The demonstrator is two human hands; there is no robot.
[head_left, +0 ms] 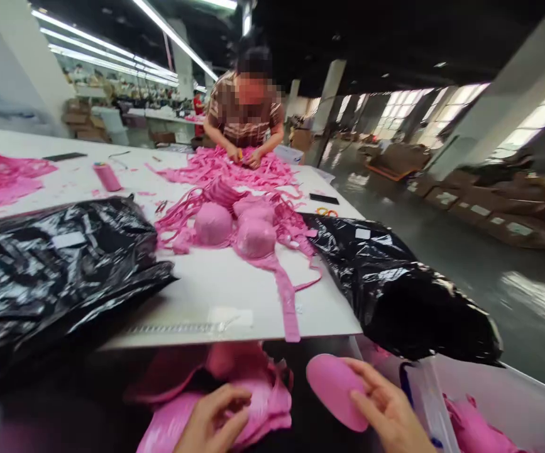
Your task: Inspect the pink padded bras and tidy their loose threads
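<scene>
While the head view shows both hands below the near edge of the white table [197, 289], the right hand [385, 402] pinches a pink oval pad [331, 387] under that edge's right end, so it is the nearer hand. The pad's long axis slants from upper left, by the table, down right toward the palm. Under the table's middle, the left hand [220, 412] rests apart on a pink pile [266, 402]; whether its curled fingers grip anything, I cannot tell. On the table lies a pink bra [256, 239].
</scene>
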